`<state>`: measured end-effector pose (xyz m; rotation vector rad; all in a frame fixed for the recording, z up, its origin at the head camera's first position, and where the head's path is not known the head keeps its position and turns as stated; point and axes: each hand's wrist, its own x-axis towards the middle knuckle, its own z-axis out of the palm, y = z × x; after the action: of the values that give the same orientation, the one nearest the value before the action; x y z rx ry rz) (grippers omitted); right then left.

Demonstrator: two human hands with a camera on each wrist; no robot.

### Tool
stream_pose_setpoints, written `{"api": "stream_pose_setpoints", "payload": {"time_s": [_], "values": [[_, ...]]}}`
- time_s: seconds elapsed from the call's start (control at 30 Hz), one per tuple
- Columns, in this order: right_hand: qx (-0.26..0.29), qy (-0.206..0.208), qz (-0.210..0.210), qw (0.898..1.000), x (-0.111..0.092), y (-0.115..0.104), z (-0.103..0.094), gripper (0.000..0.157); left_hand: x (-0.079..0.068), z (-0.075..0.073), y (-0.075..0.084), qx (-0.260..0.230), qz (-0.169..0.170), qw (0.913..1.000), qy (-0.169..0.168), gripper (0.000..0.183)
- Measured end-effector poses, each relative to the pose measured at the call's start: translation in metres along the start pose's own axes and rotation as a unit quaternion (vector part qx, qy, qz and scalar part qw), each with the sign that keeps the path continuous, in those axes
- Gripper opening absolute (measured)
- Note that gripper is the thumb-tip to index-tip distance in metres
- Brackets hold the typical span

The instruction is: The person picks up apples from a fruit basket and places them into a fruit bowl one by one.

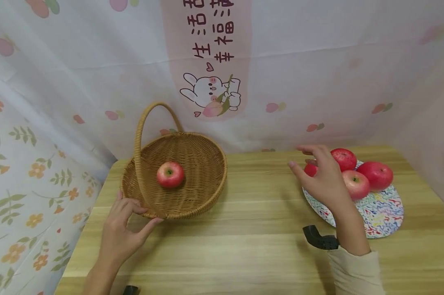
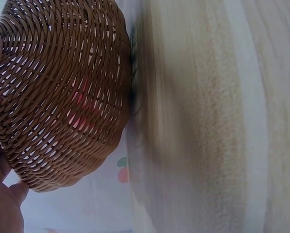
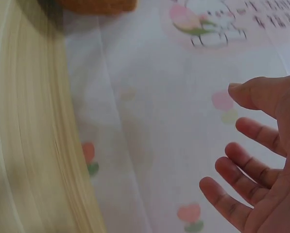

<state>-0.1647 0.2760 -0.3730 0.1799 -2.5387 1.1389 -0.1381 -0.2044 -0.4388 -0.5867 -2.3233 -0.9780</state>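
Observation:
A wicker basket [image 1: 203, 192] with a tall arched handle stands at the left of the table, one red apple [image 1: 170, 174] inside it. My left hand [image 1: 120, 229] holds the basket's near left rim, fingers over the edge and thumb at the front. The left wrist view shows the woven side [image 2: 62, 92] close up, with red showing through the weave. My right hand [image 1: 326, 180] is raised with spread fingers and nothing in them, over the left side of a speckled plate [image 1: 384, 217]. On that plate lie another apple [image 1: 356, 185] and several red fruits [image 1: 378, 176], one partly hidden behind my hand.
The wooden table [image 1: 244, 237] ends at the back against a hanging white cloth [image 1: 299, 82] printed with a rabbit and fruit. A flowered cloth [image 1: 33, 196] hangs at the left. A black wrist mount [image 1: 319, 238] juts out beside my right wrist.

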Motion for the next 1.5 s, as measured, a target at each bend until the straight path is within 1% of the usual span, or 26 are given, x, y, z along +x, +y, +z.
{"api": "stream_pose_setpoints", "payload": {"time_s": [0.17,0.27,0.37,0.47,0.57,0.7,0.8,0.93,1.13,1.3,1.5], "values": [[0.004,-0.025,-0.026,0.999,0.011,-0.012,0.02,0.045,-0.003,-0.001,0.001,0.0,0.001,1.0,0.001,0.061],[0.011,-0.03,-0.041,0.999,0.02,-0.018,0.03,0.042,-0.003,-0.002,0.001,0.0,0.0,1.0,-0.003,0.06],[0.012,-0.038,-0.053,0.998,0.03,-0.027,0.039,0.043,-0.002,-0.004,0.001,-0.001,0.001,1.0,-0.006,0.06],[0.015,-0.055,-0.066,0.996,0.04,-0.038,0.046,0.043,0.0,-0.005,0.001,-0.005,-0.002,1.0,-0.007,0.06],[0.028,-0.076,-0.077,0.994,0.049,-0.049,0.05,0.042,-0.001,-0.005,0.001,-0.006,0.003,1.0,-0.003,0.058],[0.065,-0.104,-0.083,0.989,0.061,-0.059,0.051,0.041,-0.002,-0.001,0.001,-0.011,0.01,0.9999,0.003,0.057],[0.085,-0.121,-0.085,0.985,0.071,-0.065,0.052,0.04,-0.001,0.0,0.001,-0.013,0.0,0.9999,-0.006,0.059],[0.089,-0.143,-0.083,0.982,0.082,-0.073,0.056,0.042,0.0,0.002,0.002,-0.014,-0.016,0.9996,-0.017,0.061],[0.087,-0.16,-0.087,0.979,0.097,-0.085,0.065,0.042,0.001,0.004,0.003,-0.019,-0.013,0.9997,-0.011,0.06],[0.087,-0.188,-0.106,0.973,0.107,-0.089,0.075,0.043,0.001,0.005,0.002,-0.024,-0.006,0.9997,-0.006,0.058],[0.088,-0.239,-0.112,0.961,0.12,-0.099,0.098,0.048,0.001,0.004,0.002,-0.024,-0.004,0.9997,0.003,0.058]]}}
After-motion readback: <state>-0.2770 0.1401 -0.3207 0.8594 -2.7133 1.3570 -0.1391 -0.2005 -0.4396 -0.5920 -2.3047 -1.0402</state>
